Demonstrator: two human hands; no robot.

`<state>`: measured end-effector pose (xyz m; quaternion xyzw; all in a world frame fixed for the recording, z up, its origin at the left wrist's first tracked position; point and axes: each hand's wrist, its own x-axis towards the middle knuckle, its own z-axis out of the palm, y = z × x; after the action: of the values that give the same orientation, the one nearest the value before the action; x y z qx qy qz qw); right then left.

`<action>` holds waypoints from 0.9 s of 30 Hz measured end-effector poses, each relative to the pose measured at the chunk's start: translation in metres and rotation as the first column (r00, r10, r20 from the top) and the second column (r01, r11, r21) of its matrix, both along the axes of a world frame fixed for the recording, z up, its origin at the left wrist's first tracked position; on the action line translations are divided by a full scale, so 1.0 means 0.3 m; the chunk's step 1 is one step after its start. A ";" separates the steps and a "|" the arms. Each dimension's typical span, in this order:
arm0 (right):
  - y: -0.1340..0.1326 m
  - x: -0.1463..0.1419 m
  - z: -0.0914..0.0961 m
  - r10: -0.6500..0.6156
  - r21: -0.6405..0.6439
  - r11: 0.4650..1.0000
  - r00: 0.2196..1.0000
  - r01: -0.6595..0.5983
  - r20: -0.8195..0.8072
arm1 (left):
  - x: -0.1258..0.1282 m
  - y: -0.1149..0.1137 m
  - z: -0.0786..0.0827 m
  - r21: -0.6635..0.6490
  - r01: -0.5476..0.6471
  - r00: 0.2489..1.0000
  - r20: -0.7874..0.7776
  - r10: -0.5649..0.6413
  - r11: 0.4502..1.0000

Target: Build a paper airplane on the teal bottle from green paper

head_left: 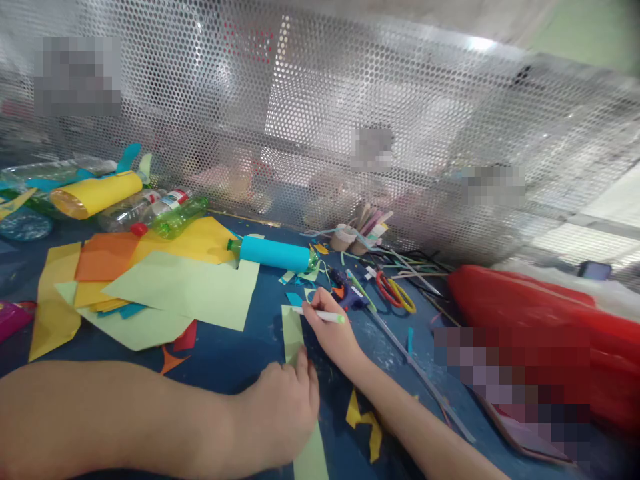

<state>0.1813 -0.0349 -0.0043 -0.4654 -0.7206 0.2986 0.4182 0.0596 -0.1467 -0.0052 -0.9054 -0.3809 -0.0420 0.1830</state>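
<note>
My right hand [330, 330] is closed around a white pen [320, 315] with a green end, its tip resting near the top of a narrow light green paper strip [293, 333] on the blue table [235, 353]. My left hand [283, 413] lies on the lower part of the same strip, fingers curled and pressing it down. A bottle wrapped in cyan paper [274, 254] lies just beyond the strip.
Loose sheets of light green [185, 288], yellow and orange paper [105, 257] cover the left. Plastic bottles [160, 212] and a yellow-wrapped one [95, 193] lie by the perforated metal screen [350, 120]. Scissors [395, 293], sticks in cups [360, 233] and a red bag [540, 333] are to the right.
</note>
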 end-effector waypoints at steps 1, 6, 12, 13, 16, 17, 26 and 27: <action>0.000 0.000 0.002 -0.013 0.010 1.000 1.000 0.013 0.005 | 0.000 -0.001 0.000 -0.002 0.000 1.000 0.007 0.000 1.000; -0.005 0.000 0.008 -0.052 0.051 0.997 0.998 0.050 0.037 | -0.004 -0.005 -0.003 -0.006 -0.007 1.000 0.017 0.007 1.000; -0.003 0.007 0.012 -0.086 0.051 0.995 0.995 0.083 0.058 | -0.002 0.001 -0.013 -0.009 0.005 1.000 0.012 -0.004 1.000; -0.003 0.009 0.012 -0.089 0.046 0.995 0.994 0.086 0.061 | -0.001 0.001 -0.016 -0.005 0.006 1.000 0.009 -0.006 1.000; -0.001 0.012 0.013 -0.099 0.037 0.995 0.993 0.096 0.064 | 0.000 0.001 -0.022 -0.002 0.013 1.000 -0.008 -0.013 1.000; -0.002 0.013 0.013 -0.098 0.034 0.995 0.993 0.096 0.064 | -0.001 0.001 -0.024 -0.003 0.013 1.000 -0.011 -0.014 1.000; -0.002 0.014 0.018 -0.075 0.051 0.996 0.997 0.074 0.032 | -0.003 0.000 -0.023 0.011 0.024 0.999 0.025 -0.024 1.000; -0.002 0.015 0.016 -0.074 0.049 0.996 0.997 0.072 0.026 | -0.003 0.000 -0.022 0.012 0.028 0.999 0.024 -0.029 1.000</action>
<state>0.1857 -0.0356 0.0006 -0.4853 -0.7158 0.2594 0.4299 0.0588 -0.1466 -0.0117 -0.9090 -0.3699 -0.0578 0.1833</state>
